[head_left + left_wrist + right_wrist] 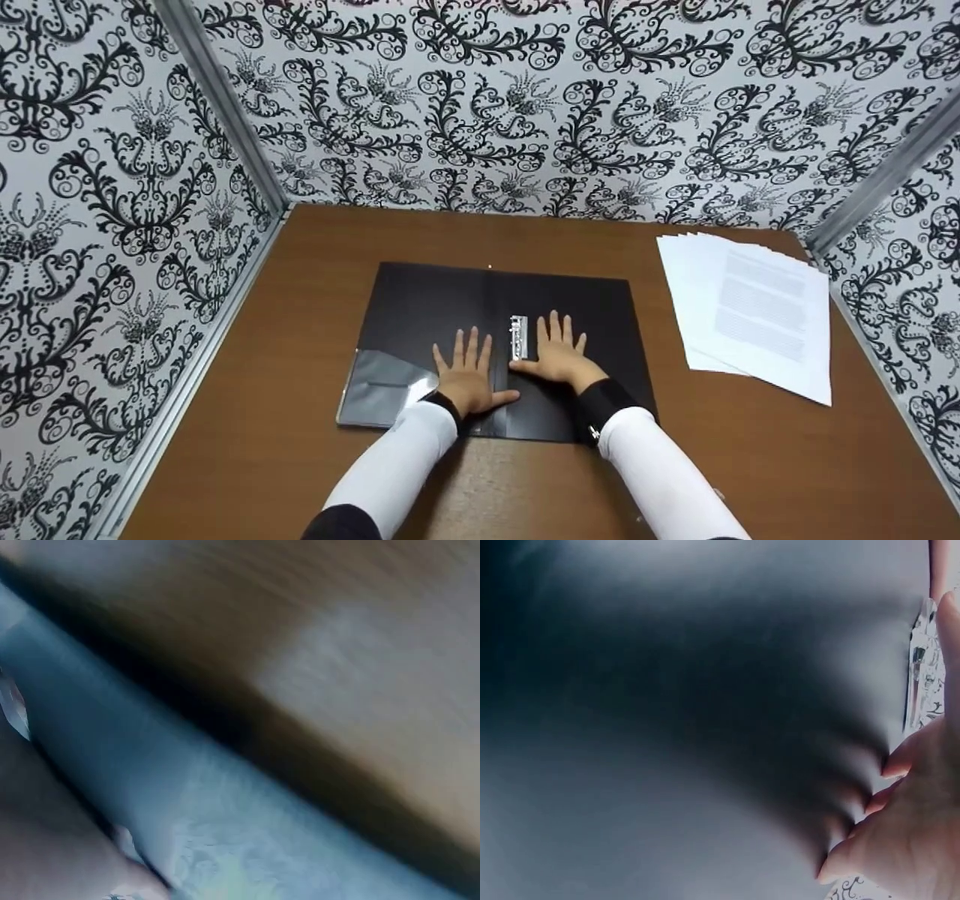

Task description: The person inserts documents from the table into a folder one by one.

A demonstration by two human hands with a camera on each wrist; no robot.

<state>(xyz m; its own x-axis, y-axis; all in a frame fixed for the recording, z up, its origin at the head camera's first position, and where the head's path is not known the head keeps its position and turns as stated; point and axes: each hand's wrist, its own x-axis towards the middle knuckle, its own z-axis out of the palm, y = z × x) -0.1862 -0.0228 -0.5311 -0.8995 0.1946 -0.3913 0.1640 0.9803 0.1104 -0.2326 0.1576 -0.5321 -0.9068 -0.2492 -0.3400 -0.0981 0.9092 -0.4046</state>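
A black binder lies spread open on the brown table. Its metal clip is fixed on the right half near the spine, and a clear pocket covers the lower left corner. My left hand rests on the binder just left of the spine, fingers spread and thumb reaching across it. To the right of the clip, my right hand lies with fingers straight, its thumb at the clip's lower end. In the right wrist view, the fingertips meet the dark cover. Part of my left hand fills the left wrist view's lower left corner.
A fanned stack of white paper sheets, the top one printed, lies to the right of the binder. Black-and-white patterned panels wall in the table at the back and both sides.
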